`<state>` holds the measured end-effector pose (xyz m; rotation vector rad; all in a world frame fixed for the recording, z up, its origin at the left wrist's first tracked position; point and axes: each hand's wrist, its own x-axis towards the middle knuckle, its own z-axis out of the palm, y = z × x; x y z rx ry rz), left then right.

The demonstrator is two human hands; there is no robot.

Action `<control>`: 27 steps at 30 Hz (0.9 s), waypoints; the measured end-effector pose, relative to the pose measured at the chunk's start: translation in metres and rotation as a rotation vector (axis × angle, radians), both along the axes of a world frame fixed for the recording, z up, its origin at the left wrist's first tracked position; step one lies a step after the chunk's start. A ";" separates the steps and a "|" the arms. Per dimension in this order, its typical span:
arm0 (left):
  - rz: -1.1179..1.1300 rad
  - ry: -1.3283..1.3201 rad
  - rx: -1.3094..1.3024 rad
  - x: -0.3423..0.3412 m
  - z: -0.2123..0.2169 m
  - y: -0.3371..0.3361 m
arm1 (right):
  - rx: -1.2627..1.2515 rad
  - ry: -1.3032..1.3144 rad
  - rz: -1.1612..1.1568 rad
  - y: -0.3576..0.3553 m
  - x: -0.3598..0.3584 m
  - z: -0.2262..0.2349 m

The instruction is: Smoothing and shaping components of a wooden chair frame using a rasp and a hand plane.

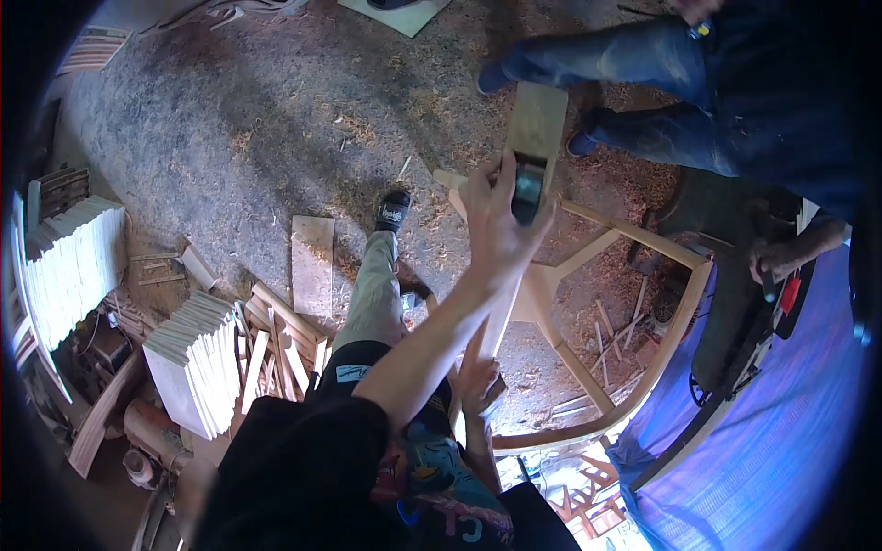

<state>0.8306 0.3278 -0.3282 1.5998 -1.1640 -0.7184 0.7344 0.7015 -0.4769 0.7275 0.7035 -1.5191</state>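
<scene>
My left hand [501, 220] reaches forward, its fingers and thumb closed round a small dark block with a glossy greenish face [528, 190]. That block rests against a long pale wooden board [540, 115], which runs away from me. Closer to my body, my right hand [478, 381] is closed round the near part of the wood; the grip is partly hidden. Beneath and to the right of the board lies a pale wooden frame [661, 367] with a curved outer rail and inner struts meeting at a flat middle piece [535, 292].
Another person in jeans [634, 64] stands at the far right, a hand [781, 257] holding something dark. Stacked pale boards [197, 358] and offcuts stand left. A flat board [313, 266] lies by my foot. Shavings cover the floor. Blue sheeting [772, 441] hangs right.
</scene>
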 end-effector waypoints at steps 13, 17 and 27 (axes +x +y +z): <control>-0.016 0.237 0.077 0.016 -0.020 0.087 | 0.286 1.433 0.915 -0.075 0.011 0.095; -0.048 0.202 0.062 0.013 -0.018 0.026 | 0.278 1.528 0.973 -0.088 0.014 0.108; -0.019 0.486 0.189 0.019 -0.001 0.057 | 0.209 1.698 1.020 -0.097 0.015 0.114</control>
